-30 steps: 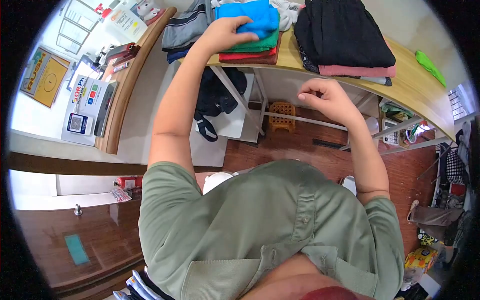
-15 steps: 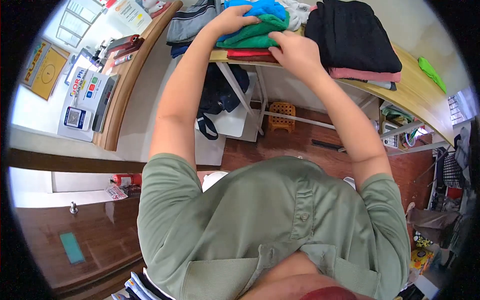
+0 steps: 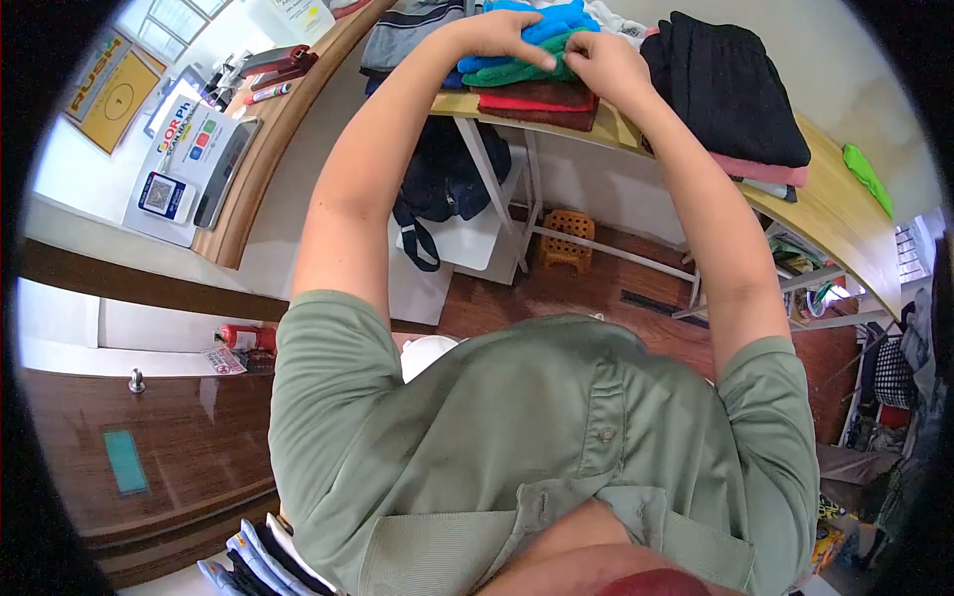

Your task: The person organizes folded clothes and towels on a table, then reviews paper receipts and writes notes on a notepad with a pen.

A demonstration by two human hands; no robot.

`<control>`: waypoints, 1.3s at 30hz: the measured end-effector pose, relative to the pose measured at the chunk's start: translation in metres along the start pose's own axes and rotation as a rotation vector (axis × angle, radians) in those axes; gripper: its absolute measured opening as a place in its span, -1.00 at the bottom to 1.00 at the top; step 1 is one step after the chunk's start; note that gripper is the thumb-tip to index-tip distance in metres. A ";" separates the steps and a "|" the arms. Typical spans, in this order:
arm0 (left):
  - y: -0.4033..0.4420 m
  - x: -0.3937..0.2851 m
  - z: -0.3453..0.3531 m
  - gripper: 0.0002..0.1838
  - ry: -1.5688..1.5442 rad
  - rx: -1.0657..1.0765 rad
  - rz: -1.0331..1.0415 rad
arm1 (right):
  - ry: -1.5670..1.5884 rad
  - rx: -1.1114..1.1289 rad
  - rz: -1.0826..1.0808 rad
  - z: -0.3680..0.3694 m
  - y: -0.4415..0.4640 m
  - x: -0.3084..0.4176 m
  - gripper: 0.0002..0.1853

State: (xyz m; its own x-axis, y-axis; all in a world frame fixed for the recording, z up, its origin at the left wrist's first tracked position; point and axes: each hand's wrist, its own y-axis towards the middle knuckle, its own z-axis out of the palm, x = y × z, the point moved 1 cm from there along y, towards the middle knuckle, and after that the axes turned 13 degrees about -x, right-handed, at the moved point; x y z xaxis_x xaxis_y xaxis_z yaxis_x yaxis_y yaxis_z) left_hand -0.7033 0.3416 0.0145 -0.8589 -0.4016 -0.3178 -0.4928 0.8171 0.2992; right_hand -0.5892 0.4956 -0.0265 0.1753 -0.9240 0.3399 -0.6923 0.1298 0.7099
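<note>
Pinching the green cloth [image 3: 507, 74] at its right side, the right hand [image 3: 608, 68] faces the left hand [image 3: 497, 36], whose grip is spread over the blue cloth [image 3: 564, 18]; both cloths lie above red and brown fabric [image 3: 537, 103] on the surface [image 3: 455, 103]

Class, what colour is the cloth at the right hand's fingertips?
The cloth is green, clearest in the head view.

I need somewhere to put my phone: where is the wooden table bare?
Bare tabletop shows at the right end, between the black pile and the bright green cloth, and toward the near edge. The left is crowded: grey clothes, blue and green cloths, left hand and right hand.
</note>
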 end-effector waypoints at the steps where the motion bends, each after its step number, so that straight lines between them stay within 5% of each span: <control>1: -0.001 0.003 0.006 -0.19 -0.002 0.000 0.000 | 0.013 0.024 0.014 0.000 -0.002 -0.002 -0.77; 4: -0.008 0.006 0.023 0.06 0.239 -0.146 0.194 | 0.164 0.011 -0.010 -0.003 -0.015 -0.003 -0.77; 8: -0.026 -0.008 0.029 -0.07 0.314 -0.238 0.418 | 0.210 -0.006 0.039 -0.014 -0.042 0.005 -0.76; 12: -0.022 -0.006 0.031 -0.23 0.297 -0.265 0.286 | 0.223 0.020 0.061 -0.013 -0.049 -0.001 -0.80; 17: -0.013 -0.001 0.034 -0.36 0.276 -0.210 0.139 | -0.170 0.004 -0.290 0.001 -0.060 -0.002 -0.86; 24: -0.028 -0.016 0.031 -0.33 0.300 -0.301 0.157 | -0.121 0.015 -0.186 -0.009 -0.071 0.009 -0.75; 27: -0.044 -0.044 0.048 -0.31 0.351 -0.319 0.287 | -0.094 0.070 -0.237 -0.009 -0.077 0.002 -0.69; 29: -0.067 -0.064 0.047 -0.28 0.475 -0.574 0.489 | -0.106 0.158 -0.135 -0.004 -0.078 -0.004 -0.69; 31: -0.076 -0.065 0.030 -0.30 0.379 -0.702 0.463 | -0.065 0.120 -0.163 -0.006 -0.078 -0.003 -0.67; 35: -0.082 0.041 -0.001 -0.42 0.285 -1.022 0.209 | 0.022 0.108 -0.138 -0.004 -0.077 -0.004 -0.66; 37: -0.094 0.068 -0.016 -0.46 0.080 -0.813 0.029 | 0.023 0.124 -0.123 -0.003 -0.076 -0.006 -0.64; 39: -0.092 0.086 -0.018 -0.52 0.089 -0.758 0.064 | 0.018 0.146 -0.110 -0.003 -0.075 -0.005 -0.63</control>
State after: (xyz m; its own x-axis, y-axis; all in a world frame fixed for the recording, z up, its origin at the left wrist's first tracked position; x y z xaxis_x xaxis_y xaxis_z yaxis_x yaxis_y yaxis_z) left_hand -0.7343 0.2239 -0.0239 -0.8814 -0.4205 -0.2152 -0.3750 0.3457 0.8602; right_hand -0.5358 0.4918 -0.0796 0.2675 -0.9228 0.2773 -0.7620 -0.0265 0.6470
